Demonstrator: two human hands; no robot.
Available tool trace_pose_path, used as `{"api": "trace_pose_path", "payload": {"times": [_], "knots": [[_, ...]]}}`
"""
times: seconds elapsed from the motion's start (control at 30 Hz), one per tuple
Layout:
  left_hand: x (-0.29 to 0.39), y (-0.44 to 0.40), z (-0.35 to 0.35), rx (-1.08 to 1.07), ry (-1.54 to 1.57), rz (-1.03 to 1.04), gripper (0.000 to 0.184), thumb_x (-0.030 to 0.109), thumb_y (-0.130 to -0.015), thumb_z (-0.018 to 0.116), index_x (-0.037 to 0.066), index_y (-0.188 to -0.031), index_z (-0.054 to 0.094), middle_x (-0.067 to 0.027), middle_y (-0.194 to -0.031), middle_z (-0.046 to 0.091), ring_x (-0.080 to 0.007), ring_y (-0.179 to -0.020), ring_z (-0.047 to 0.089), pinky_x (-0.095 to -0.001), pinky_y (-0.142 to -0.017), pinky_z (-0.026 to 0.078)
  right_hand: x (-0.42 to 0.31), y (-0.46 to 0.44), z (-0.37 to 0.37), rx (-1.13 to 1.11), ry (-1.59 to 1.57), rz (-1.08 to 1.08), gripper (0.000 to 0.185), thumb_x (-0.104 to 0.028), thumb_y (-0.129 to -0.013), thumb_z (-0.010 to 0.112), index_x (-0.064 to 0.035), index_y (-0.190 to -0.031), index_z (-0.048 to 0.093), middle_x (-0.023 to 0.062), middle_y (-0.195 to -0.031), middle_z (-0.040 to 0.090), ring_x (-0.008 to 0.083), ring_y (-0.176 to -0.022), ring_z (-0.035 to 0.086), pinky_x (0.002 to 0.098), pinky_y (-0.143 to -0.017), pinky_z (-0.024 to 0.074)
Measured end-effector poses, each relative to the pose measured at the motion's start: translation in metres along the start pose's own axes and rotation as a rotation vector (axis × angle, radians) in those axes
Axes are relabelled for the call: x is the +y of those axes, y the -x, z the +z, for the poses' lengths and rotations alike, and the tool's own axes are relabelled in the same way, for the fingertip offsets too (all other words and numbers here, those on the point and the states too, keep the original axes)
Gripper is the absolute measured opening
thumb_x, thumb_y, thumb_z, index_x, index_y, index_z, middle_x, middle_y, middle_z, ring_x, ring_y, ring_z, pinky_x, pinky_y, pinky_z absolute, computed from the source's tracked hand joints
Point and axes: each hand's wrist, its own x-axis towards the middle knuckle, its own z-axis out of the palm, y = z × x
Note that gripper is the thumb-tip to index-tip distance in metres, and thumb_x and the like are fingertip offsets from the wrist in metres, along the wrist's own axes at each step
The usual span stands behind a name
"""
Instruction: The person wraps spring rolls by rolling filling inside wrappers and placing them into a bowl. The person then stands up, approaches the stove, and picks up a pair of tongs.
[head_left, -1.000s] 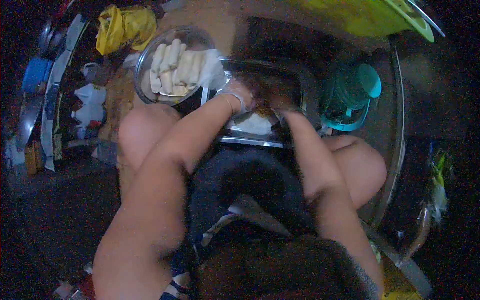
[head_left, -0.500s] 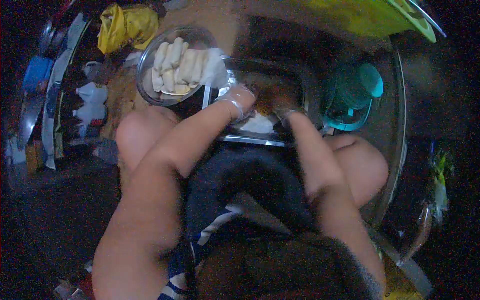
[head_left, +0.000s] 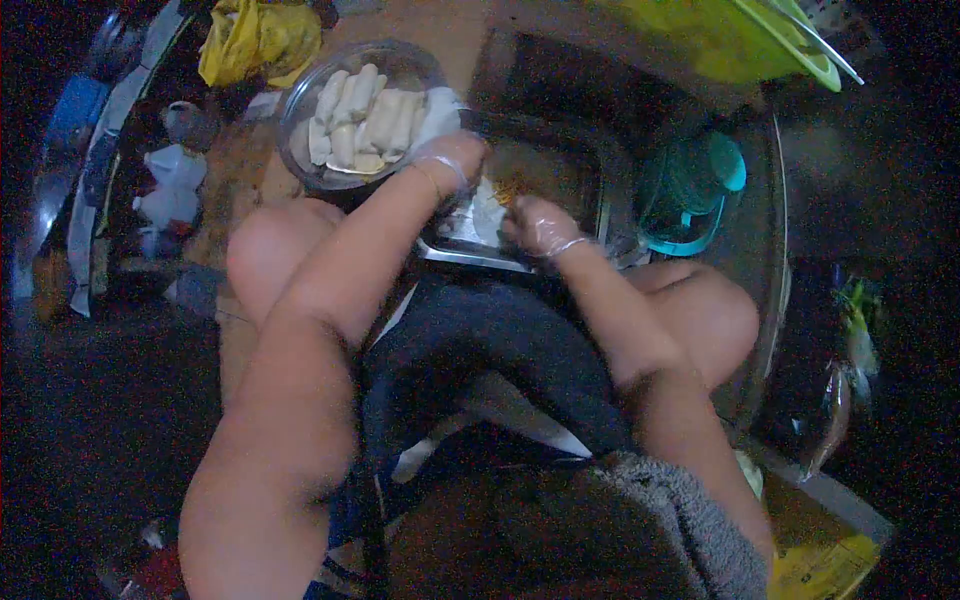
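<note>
A metal tray (head_left: pixel 480 258) lies in front of me, with a thin white sheet (head_left: pixel 482 218) in it and orange-brown filling (head_left: pixel 508 190) beside the sheet. My left hand (head_left: pixel 455 160), in a clear plastic glove, is closed at the tray's left side, next to the bowl; its fingertips are hidden. Over the tray's right part, my gloved right hand (head_left: pixel 542 226) has its fingers curled at the sheet's right edge, and what they hold is too blurred to tell. A round bowl (head_left: pixel 300 150) holds several pale rolls (head_left: pixel 390 122), with a white stack (head_left: pixel 438 112) at its right side.
A teal container (head_left: pixel 690 190) stands right of the tray. Yellow plastic (head_left: pixel 255 42) lies at the upper left, above white bottles (head_left: pixel 172 190). A large green basin (head_left: pixel 730 40) is at the top right. Wrapped green vegetables (head_left: pixel 860 325) lie at the far right.
My hands have moved apart: the left went up toward the bowl, the right came nearer to me. More of the white sheet and filling now shows. The view has shifted slightly.
</note>
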Motion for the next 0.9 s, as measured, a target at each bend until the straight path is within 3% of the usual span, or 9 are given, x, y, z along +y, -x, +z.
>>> {"api": "trace_pose_path", "payload": {"times": [0.07, 0.17, 0.3, 0.4, 0.5, 0.6, 0.67, 0.8, 0.9], "knots": [[0.005, 0.007, -0.008, -0.106, -0.012, -0.028, 0.024, 0.010, -0.076, 0.056, 0.004, -0.097, 0.067, -0.0214, -0.100, 0.064, -0.0366, -0.093, 0.062, -0.0434, -0.084, 0.049, 0.000, 0.002, 0.013, -0.031, 0.046, -0.066, 0.035, -0.032, -0.081, 0.061, -0.0035, -0.101, 0.061, 0.0216, -0.104, 0.062, 0.0371, -0.098, 0.060, 0.0456, -0.083, 0.0477], [-0.032, -0.030, 0.065, -0.238, -0.051, -0.062, 0.026, 0.011, -0.076, 0.060, 0.001, -0.099, 0.067, -0.0214, -0.102, 0.064, -0.0360, -0.095, 0.062, -0.0425, -0.084, 0.049, 0.000, -0.030, 0.045, -0.071, 0.049, -0.029, 0.028, -0.026, -0.081, 0.059, -0.0023, -0.096, 0.063, 0.0226, -0.100, 0.063, 0.0379, -0.093, 0.062, 0.0462, -0.080, 0.0491], [-0.029, -0.016, 0.066, -0.274, -0.038, 0.094, 0.027, 0.012, -0.074, 0.065, 0.001, -0.098, 0.067, -0.0225, -0.103, 0.063, -0.0356, -0.096, 0.062, -0.0422, -0.084, 0.049, 0.002, -0.041, 0.059, -0.118, 0.089, 0.049, 0.024, -0.019, -0.080, 0.056, -0.0011, -0.093, 0.064, 0.0236, -0.098, 0.063, 0.0381, -0.090, 0.063, 0.0463, -0.078, 0.0498], [-0.022, -0.013, 0.046, -0.263, -0.011, 0.033, 0.027, 0.014, -0.074, 0.066, 0.001, -0.098, 0.067, -0.0227, -0.102, 0.064, -0.0355, -0.095, 0.062, -0.0421, -0.084, 0.049, 0.005, -0.037, 0.044, -0.129, 0.163, 0.033, 0.023, -0.018, -0.080, 0.054, -0.0016, -0.093, 0.064, 0.0224, -0.097, 0.064, 0.0366, -0.093, 0.063, 0.0466, -0.079, 0.0495], [-0.030, -0.012, 0.052, -0.117, 0.025, 0.051, 0.023, 0.014, -0.073, 0.068, 0.001, -0.093, 0.067, -0.0217, -0.098, 0.065, -0.0361, -0.091, 0.063, -0.0423, -0.083, 0.049, 0.012, -0.037, 0.034, -0.122, 0.056, -0.052, 0.027, -0.019, -0.079, 0.057, -0.0022, -0.099, 0.064, 0.0210, -0.099, 0.065, 0.0349, -0.093, 0.063, 0.0451, -0.080, 0.0494], [-0.027, -0.006, 0.054, -0.016, 0.037, 0.179, 0.020, 0.016, -0.075, 0.066, 0.003, -0.091, 0.066, -0.0201, -0.098, 0.065, -0.0351, -0.091, 0.063, -0.0414, -0.082, 0.050, 0.014, -0.043, 0.005, -0.174, -0.080, 0.067, 0.034, -0.025, -0.077, 0.062, -0.0033, -0.103, 0.064, 0.0198, -0.100, 0.065, 0.0337, -0.091, 0.064, 0.0424, -0.081, 0.0498], [-0.015, -0.003, 0.056, 0.061, -0.043, 0.259, 0.019, 0.017, -0.078, 0.062, 0.004, -0.092, 0.065, -0.0185, -0.099, 0.064, -0.0334, -0.094, 0.062, -0.0410, -0.083, 0.050, 0.027, -0.053, 0.003, -0.198, -0.160, 0.139, 0.048, -0.032, -0.076, 0.065, -0.0045, -0.114, 0.059, 0.0203, -0.111, 0.062, 0.0345, -0.099, 0.061, 0.0406, -0.088, 0.0469], [0.005, -0.010, 0.046, 0.056, -0.161, 0.211, 0.022, 0.018, -0.083, 0.053, 0.007, -0.098, 0.064, -0.0157, -0.105, 0.063, -0.0303, -0.100, 0.061, -0.0407, -0.086, 0.048, 0.030, -0.058, -0.017, -0.155, -0.252, 0.058, 0.057, -0.040, -0.078, 0.063, -0.0060, -0.123, 0.053, 0.0198, -0.124, 0.054, 0.0354, -0.112, 0.053, 0.0420, -0.095, 0.0418], [0.008, -0.018, 0.031, 0.055, -0.142, 0.129, 0.023, 0.016, -0.080, 0.053, 0.007, -0.095, 0.067, -0.0153, -0.099, 0.065, -0.0302, -0.099, 0.061, -0.0425, -0.086, 0.048, 0.043, -0.071, -0.016, -0.075, -0.217, -0.033, 0.062, -0.046, -0.078, 0.062, -0.0071, -0.125, 0.052, 0.0188, -0.129, 0.051, 0.0355, -0.117, 0.049, 0.0429, -0.098, 0.0390]]}}
